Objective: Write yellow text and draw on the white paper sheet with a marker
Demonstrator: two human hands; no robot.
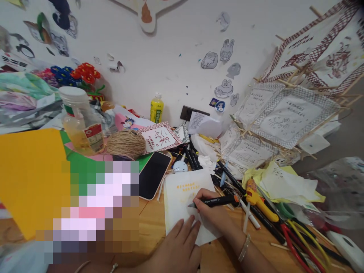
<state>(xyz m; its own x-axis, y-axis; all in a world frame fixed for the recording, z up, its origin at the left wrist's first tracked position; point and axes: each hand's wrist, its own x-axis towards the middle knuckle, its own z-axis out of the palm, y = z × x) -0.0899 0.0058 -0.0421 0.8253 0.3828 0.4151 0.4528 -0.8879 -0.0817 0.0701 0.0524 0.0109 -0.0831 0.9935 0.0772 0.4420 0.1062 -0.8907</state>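
A white sheet of paper [174, 189] lies on the wooden table, with lines of orange writing and a faint drawing on it. My right hand [213, 212] grips a black marker pen [218, 201] with an orange end, its tip at the paper beside the drawing. Flat on the lower part of the sheet rests my left hand [182, 242], fingers stretched out, holding nothing. Just left of the paper is a phone [154, 175] with a dark screen.
A ball of twine [126, 145], a plastic jar [81, 121] and a yellow bottle [157, 108] stand behind. Many markers, a yellow glue gun [260, 203] and red-handled pliers [295, 242] crowd the right. Paper-covered stick frames [287, 113] lean at the back right. Orange card [34, 174] lies left.
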